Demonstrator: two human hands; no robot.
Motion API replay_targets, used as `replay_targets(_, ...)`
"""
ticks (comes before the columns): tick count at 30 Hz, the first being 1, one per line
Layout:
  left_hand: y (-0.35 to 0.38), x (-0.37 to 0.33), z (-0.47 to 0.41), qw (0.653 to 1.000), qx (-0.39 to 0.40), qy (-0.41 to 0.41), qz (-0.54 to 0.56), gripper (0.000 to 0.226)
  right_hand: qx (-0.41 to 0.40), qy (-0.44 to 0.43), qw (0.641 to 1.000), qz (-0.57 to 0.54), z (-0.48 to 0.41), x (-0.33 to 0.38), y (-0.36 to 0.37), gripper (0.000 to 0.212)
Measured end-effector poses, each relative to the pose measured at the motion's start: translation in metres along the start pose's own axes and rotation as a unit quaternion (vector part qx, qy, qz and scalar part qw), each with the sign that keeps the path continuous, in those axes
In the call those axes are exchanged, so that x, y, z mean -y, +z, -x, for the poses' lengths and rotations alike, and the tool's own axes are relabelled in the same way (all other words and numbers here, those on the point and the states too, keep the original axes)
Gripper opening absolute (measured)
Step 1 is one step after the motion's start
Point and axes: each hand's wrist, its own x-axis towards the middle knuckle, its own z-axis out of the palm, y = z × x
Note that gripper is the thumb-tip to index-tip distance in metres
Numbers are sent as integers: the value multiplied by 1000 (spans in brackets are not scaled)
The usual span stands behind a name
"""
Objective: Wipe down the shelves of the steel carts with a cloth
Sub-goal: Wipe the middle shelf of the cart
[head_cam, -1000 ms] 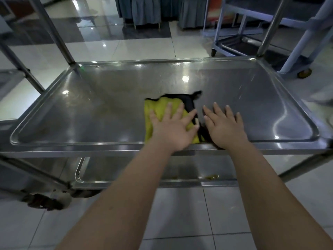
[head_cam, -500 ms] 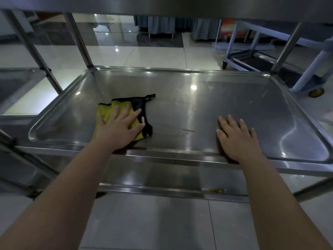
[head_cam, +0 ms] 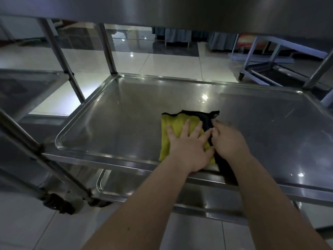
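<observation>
The job looks partway through, by my reckoning. The middle shelf (head_cam: 126, 112) of the steel cart (head_cam: 106, 47) is the one being worked: it gleams and throws back the ceiling lights, though from where I stand I cannot tell which patches have truly been wiped and which have not. A faint scratch or streak shows far to the right of the hands. The lower shelf (head_cam: 137, 186), beneath the forearms, has something small and dull lying on it that I cannot make out, so I would judge it is yet to be done. The underside of the top shelf (head_cam: 180, 9) fills the upper view; its working face is hidden. Another cart (head_cam: 270, 56) waits well beyond the right hand, and a further shelf (head_cam: 27, 87) sits far off to the left, neither showing any sign either way.

The cloth (head_cam: 177, 127), yellow with a black edge, lies flat near the front lip of the middle shelf, directly under the left hand (head_cam: 189, 147). That grip is wide: palm down, fingers spread across the yellow, pressing and not pinching. The right hand (head_cam: 228, 141) sits just beside it, touching the cloth's black side, fingers curled loosely; it is blurred, so whether it pinches the fabric or only rests on it I cannot tell. Both forearms reach straight forward over the front rail.
</observation>
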Motion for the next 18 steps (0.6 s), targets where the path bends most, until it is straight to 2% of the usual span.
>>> replay_targets(6, 0, 43, 6, 998, -49, -11, 30, 64, 18, -22, 997, 75, 7, -11, -1, 51)
replay_targets(9, -7, 107, 21, 994, -64, -86, 30, 64, 23, -9, 997, 70, 5, -9, -1, 50)
replay_targets(13, -15, 188, 47, 979, -29, -198, 40, 62, 32, 2, 997, 72, 7, -3, 1, 52)
replay_targets(16, -15, 191, 45, 975, -18, -219, 29, 59, 42, 4, 995, 89, 5, 1, 4, 52)
replay_targets(18, -13, 164, 32, 980, -25, -194, 36, 58, 49, 6, 994, 101, 6, 3, 5, 52)
